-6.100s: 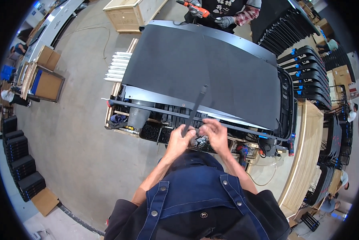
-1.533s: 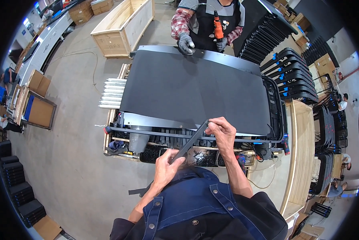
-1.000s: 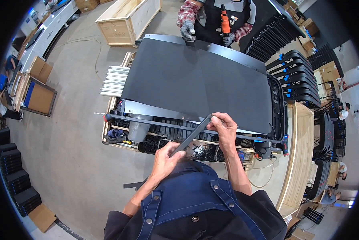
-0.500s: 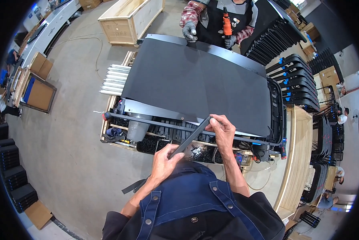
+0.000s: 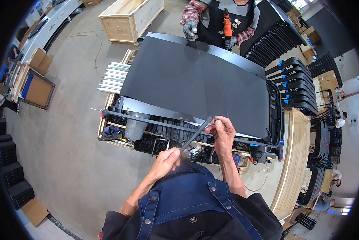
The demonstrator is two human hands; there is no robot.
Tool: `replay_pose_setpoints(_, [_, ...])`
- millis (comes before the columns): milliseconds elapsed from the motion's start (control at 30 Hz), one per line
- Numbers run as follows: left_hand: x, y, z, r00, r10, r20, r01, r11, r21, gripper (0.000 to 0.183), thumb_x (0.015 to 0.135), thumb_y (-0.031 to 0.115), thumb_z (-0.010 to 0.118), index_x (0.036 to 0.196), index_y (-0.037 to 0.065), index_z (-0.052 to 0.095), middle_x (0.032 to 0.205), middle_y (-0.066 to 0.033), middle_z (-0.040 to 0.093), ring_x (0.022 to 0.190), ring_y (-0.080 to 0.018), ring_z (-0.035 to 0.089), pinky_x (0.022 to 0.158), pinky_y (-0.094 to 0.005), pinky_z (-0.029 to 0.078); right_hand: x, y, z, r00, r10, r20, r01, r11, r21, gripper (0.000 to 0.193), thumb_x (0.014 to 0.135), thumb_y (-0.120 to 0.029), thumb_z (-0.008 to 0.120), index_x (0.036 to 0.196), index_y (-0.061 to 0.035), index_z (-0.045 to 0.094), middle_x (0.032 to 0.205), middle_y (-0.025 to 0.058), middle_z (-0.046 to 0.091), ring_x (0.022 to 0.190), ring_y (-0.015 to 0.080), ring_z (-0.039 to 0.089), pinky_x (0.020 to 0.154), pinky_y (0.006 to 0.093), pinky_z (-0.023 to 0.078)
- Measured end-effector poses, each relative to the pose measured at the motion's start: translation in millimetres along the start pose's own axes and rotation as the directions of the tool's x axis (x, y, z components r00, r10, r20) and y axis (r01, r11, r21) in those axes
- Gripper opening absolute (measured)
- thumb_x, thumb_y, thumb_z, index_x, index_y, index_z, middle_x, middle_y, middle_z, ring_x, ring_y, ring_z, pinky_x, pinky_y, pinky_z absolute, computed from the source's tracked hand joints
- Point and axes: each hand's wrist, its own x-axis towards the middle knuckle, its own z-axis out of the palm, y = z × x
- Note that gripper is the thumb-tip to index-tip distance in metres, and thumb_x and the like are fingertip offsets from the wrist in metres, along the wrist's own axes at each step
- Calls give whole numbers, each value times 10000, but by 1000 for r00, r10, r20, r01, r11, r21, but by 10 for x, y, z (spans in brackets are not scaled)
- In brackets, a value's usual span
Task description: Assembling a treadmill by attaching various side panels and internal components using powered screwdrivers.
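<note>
My left hand (image 5: 165,163) is closed round the lower part of a narrow dark grey strip (image 5: 195,137), which slants up and to the right. By the strip's upper end, my right hand (image 5: 223,134) pinches a small dark piece (image 5: 216,119) between thumb and fingertips; its kind is too small to tell. Just beyond both hands lies a wide black belt (image 5: 195,82) on a frame that looks like a treadmill deck. A long dark side rail (image 5: 155,122) runs along the near side, behind the strip.
Across the deck stands a co-worker, one gloved hand (image 5: 190,30) at its far edge, the other on an orange power driver (image 5: 227,26). Below the rail are a grey bucket (image 5: 136,129) and trays of black screws (image 5: 145,145). A wooden crate (image 5: 293,160) stands at right.
The right fingertips have come slightly away from the strip's upper end, with a small dark piece now showing between them. My left hand has turned a little and still grips the strip.
</note>
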Motion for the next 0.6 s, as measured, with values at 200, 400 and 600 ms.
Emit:
replay_pose_setpoints(200, [53, -23, -6, 990, 39, 135, -34, 999, -37, 581, 1075, 471, 403, 1228, -30, 653, 678, -39, 583, 555, -93, 492, 521, -251, 415, -10, -86, 14, 997, -67, 35, 68, 997, -33, 204, 986, -154, 654, 1107, 9, 678, 1006, 75, 656, 783, 160, 691, 704, 303, 617])
replay_pose_setpoints(400, [37, -19, 23, 985, -7, 173, 20, 997, -72, 590, 1074, 491, 397, 1222, -16, 662, 675, -46, 594, 530, -77, 482, 487, -235, 383, -11, -143, -22, 994, -91, 58, 97, 989, -115, 192, 962, -93, 671, 1112, 22, 707, 1027, 83, 639, 793, 157, 682, 712, 285, 614])
replay_pose_setpoints(600, [33, -55, 29, 981, -18, 191, 39, 994, -106, 612, 1069, 516, 389, 1233, -10, 655, 682, -51, 603, 518, -68, 477, 469, -224, 363, 24, -176, -66, 992, -60, 110, 75, 987, -140, 218, 945, -93, 692, 1128, 27, 700, 997, 88, 645, 773, 165, 679, 691, 284, 609])
